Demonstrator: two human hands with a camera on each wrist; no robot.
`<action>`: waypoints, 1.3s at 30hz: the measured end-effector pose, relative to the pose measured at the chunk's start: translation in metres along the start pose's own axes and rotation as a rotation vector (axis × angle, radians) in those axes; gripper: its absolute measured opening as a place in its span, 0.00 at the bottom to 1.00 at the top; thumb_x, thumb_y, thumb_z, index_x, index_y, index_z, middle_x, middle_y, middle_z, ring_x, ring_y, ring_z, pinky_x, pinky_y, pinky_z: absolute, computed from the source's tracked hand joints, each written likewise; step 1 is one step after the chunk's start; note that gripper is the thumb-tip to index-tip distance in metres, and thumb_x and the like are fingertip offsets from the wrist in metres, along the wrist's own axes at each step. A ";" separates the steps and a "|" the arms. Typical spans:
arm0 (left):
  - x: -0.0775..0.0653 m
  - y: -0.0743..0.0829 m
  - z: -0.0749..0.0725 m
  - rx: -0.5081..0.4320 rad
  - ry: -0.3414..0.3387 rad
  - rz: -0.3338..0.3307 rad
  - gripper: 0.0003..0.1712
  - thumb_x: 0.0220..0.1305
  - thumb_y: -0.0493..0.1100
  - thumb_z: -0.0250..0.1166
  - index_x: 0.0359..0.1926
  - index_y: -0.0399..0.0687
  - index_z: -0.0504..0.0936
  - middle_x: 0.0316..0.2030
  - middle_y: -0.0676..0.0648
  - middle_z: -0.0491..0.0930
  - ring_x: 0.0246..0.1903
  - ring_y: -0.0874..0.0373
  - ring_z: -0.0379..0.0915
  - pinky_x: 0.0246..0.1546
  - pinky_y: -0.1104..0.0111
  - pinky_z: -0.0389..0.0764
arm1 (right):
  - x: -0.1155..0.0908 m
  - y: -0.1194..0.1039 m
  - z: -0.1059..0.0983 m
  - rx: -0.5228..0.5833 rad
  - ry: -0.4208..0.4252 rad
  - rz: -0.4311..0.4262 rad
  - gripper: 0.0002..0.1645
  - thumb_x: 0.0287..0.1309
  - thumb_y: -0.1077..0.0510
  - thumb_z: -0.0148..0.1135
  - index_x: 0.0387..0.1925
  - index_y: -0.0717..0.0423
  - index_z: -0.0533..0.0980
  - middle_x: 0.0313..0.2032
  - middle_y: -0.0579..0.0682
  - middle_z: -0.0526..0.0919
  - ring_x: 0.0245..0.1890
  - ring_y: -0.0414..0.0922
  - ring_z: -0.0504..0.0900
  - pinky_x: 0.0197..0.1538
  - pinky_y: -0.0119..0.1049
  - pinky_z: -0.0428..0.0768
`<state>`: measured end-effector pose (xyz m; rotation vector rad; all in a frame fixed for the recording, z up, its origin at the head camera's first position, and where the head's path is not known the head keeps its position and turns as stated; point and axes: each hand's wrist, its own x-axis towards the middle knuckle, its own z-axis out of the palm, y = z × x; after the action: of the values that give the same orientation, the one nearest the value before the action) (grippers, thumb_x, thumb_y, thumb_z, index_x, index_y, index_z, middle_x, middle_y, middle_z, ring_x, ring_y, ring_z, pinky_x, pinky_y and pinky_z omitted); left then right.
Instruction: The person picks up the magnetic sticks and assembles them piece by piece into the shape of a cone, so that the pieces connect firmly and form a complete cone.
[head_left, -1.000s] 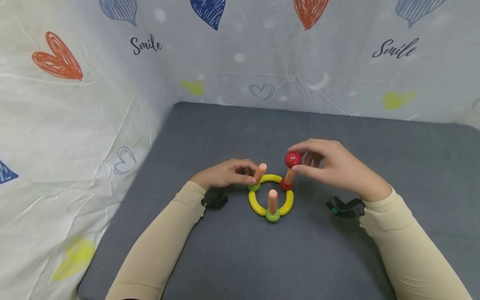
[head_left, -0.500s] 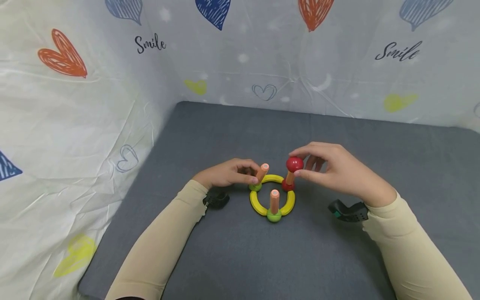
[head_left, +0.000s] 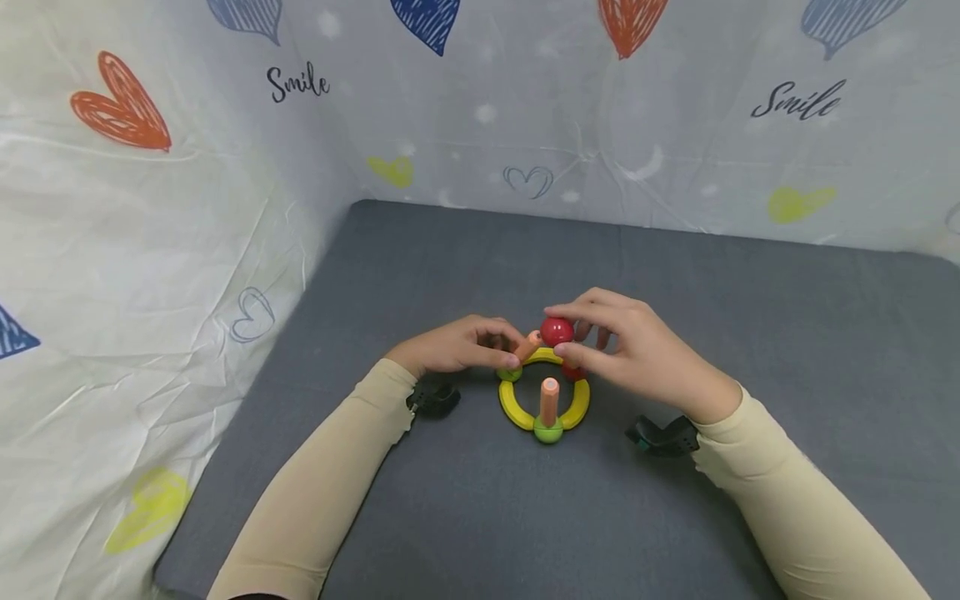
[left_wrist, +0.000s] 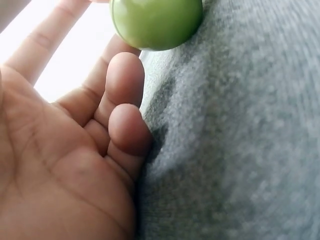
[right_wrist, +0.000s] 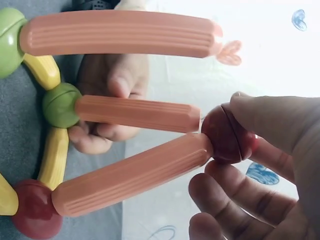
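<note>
A ring of yellow curved pieces [head_left: 516, 410] joined by balls lies on the grey table. Ribbed orange rods rise from a front green ball [head_left: 547, 430], a left green ball [right_wrist: 62, 105] and a red ball [right_wrist: 37, 209]. My left hand [head_left: 468, 344] pinches the left orange rod [right_wrist: 140, 112] low down, near its green ball. Between thumb and index finger my right hand [head_left: 626, 346] holds the upper red ball [head_left: 557, 332]. That ball caps the leaning orange rod [right_wrist: 132, 174] from the red base ball, and the left rod's tip is right at its side.
The front orange rod [head_left: 549, 402] stands upright with a bare top. A white sheet [head_left: 480, 125] printed with hearts hangs behind and left of the grey table [head_left: 480, 525]. Each wrist wears a black camera [head_left: 663, 436].
My right hand has moved left with the upper red ball, tilting its rod toward the left one. The left rod leans further right. My left hand keeps its grip.
</note>
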<state>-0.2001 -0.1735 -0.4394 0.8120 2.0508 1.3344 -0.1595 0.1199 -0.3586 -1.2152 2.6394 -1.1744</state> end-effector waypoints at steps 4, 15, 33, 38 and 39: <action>0.004 0.001 0.001 0.018 -0.003 0.004 0.15 0.73 0.44 0.67 0.58 0.49 0.85 0.45 0.50 0.82 0.42 0.51 0.73 0.43 0.63 0.75 | -0.002 0.000 0.001 0.008 0.009 0.013 0.27 0.64 0.56 0.75 0.64 0.48 0.82 0.49 0.39 0.83 0.41 0.36 0.79 0.37 0.36 0.82; 0.007 0.004 0.001 0.037 -0.007 -0.001 0.15 0.74 0.43 0.66 0.58 0.47 0.86 0.48 0.49 0.82 0.45 0.52 0.74 0.46 0.63 0.76 | -0.004 0.006 0.003 0.033 -0.005 0.009 0.27 0.68 0.55 0.72 0.67 0.48 0.79 0.52 0.39 0.83 0.41 0.36 0.79 0.36 0.35 0.81; -0.028 0.095 0.020 0.378 0.003 -0.022 0.10 0.65 0.54 0.76 0.42 0.57 0.89 0.26 0.57 0.81 0.19 0.59 0.71 0.23 0.66 0.74 | 0.000 0.006 0.004 0.119 -0.070 -0.028 0.27 0.73 0.56 0.66 0.70 0.49 0.77 0.54 0.41 0.82 0.39 0.36 0.83 0.36 0.35 0.82; -0.021 0.109 0.048 0.552 0.031 -0.032 0.19 0.63 0.62 0.75 0.25 0.58 0.84 0.15 0.61 0.74 0.13 0.65 0.64 0.17 0.70 0.66 | -0.001 0.005 0.003 0.115 -0.065 -0.031 0.27 0.72 0.57 0.66 0.70 0.50 0.77 0.53 0.40 0.83 0.39 0.36 0.83 0.36 0.34 0.83; -0.019 0.109 0.052 0.570 0.051 -0.037 0.21 0.63 0.62 0.75 0.22 0.58 0.82 0.14 0.61 0.72 0.13 0.66 0.63 0.17 0.70 0.64 | -0.001 0.004 0.003 0.111 -0.065 -0.031 0.27 0.72 0.56 0.67 0.69 0.50 0.77 0.53 0.40 0.83 0.40 0.35 0.83 0.37 0.35 0.83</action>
<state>-0.1296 -0.1221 -0.3539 0.9710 2.5129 0.7519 -0.1606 0.1210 -0.3636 -1.2572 2.4819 -1.2454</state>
